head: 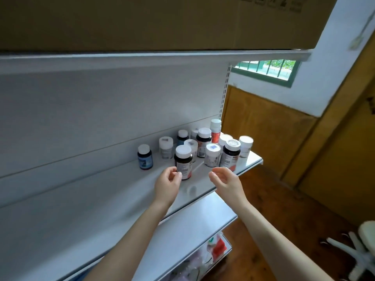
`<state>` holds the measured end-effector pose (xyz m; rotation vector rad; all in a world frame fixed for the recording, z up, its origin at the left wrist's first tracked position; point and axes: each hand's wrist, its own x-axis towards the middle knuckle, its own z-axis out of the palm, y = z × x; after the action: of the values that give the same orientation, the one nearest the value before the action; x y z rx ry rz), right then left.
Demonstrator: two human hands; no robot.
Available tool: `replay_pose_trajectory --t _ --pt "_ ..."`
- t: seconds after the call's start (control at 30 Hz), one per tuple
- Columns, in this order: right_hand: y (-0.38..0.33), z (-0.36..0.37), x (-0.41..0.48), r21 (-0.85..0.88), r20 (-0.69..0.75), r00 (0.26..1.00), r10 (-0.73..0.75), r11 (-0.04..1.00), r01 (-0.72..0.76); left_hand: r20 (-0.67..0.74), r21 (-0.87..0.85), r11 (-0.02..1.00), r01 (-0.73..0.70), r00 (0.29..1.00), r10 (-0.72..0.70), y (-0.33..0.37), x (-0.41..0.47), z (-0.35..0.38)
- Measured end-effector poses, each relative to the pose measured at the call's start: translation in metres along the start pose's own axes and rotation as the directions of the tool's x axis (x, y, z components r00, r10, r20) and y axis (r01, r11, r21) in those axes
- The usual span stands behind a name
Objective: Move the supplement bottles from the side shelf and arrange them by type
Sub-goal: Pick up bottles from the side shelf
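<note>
Several supplement bottles stand clustered at the right end of a white shelf. A dark bottle with a white cap and red-and-white label stands nearest me; my left hand touches its lower left side with thumb and fingertips. My right hand hovers open just right of it, fingers curled, holding nothing. A blue bottle stands alone to the left. Behind are a white bottle, another dark bottle, a red-labelled bottle and other white-capped ones.
A large cardboard box sits on the shelf above. A lower shelf juts out beneath my arms, with packaged goods under it. To the right are a wooden floor, a wooden door and a window.
</note>
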<state>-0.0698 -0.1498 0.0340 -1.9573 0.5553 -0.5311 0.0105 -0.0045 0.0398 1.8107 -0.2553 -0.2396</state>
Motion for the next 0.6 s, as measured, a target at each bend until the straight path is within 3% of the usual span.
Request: replay_pose_trajectory --t 0.3,0.6 --pt "0.014 0.028 0.094 -0.023 0.198 0.98 -0.004 1.0 0.009 -0.009 0.089 0.996 0.01 1.0 -0.009 -0.02 0.082 0.024" --pt "0.025 0.05 0.117 0.105 0.327 0.945 0.017 0.993 -0.054 0.018 -0.012 1.0 0.006 1.0 -0.006 -0.034 0.105 0.027"
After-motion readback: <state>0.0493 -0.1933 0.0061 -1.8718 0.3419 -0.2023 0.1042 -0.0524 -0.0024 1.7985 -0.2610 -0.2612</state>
